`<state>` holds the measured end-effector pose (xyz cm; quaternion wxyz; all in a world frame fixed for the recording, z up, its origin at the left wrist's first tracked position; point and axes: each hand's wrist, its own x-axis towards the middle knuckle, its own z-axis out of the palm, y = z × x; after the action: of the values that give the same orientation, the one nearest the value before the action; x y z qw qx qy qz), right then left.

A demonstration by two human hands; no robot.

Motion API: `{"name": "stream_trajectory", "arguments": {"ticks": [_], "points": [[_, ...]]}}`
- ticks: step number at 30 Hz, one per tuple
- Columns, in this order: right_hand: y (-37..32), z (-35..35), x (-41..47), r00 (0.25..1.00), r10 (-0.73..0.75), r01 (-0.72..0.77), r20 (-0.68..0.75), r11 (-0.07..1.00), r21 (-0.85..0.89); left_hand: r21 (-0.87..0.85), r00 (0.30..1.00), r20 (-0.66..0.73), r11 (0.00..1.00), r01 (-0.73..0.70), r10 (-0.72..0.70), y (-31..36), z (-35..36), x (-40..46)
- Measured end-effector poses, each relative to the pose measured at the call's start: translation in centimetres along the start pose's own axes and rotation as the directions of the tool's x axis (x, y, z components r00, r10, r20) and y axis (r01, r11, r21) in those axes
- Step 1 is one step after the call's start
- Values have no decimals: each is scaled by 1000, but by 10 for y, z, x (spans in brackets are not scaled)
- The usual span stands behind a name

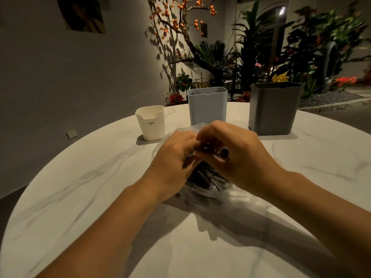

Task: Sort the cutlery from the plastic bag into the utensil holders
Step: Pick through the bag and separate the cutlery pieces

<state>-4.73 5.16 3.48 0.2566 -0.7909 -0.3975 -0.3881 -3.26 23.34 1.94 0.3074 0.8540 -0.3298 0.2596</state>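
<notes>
Head view shows a round white table, and the plastic bag lies in the middle of it. Behind the bag stand three holders: the big grey holder to the back right, the blue holder straight behind, and the small white holder to the back left. The cutlery is a dark pile inside the bag. The right hand and left hand sit on top of the bag, fingers curled, pinching dark pieces together. The picture is blurry there, so which pieces I cannot tell. I think the thin bag could slide or lift with the hands. Then pieces could spill out. A tangled piece could drag others along and drop them.
</notes>
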Motion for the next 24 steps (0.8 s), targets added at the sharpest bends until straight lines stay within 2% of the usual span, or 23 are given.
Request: {"name": "stream_trajectory", "arguments": {"ticks": [3,8,10,13,15,18,20,24], "points": [[-2,-3,3,989,140,-128,-53,974,189,12,996,-91,1000,-12,13,-1,1,1],[8,-2,-2,947,317,-315,43,902,297,-12,981,-182,998,-65,62,-2,0,3],[12,1,-7,917,387,-398,100,867,299,-71,977,-212,997,-34,18,1,-1,4],[16,1,-11,880,443,-474,171,837,274,-219,953,-262,971,92,-150,10,-6,6],[16,1,-12,855,452,-512,254,812,280,-412,907,-288,895,171,-306,17,-12,10],[14,-1,-12,793,476,-601,381,716,356,-693,821,-259,690,209,-509,22,-23,18],[11,-2,-9,740,499,-673,451,573,469,-790,785,-194,568,231,-589,23,-24,19],[-2,-2,-1,655,510,-720,557,199,665,-905,730,-79,356,233,-679,19,-17,20]]}}
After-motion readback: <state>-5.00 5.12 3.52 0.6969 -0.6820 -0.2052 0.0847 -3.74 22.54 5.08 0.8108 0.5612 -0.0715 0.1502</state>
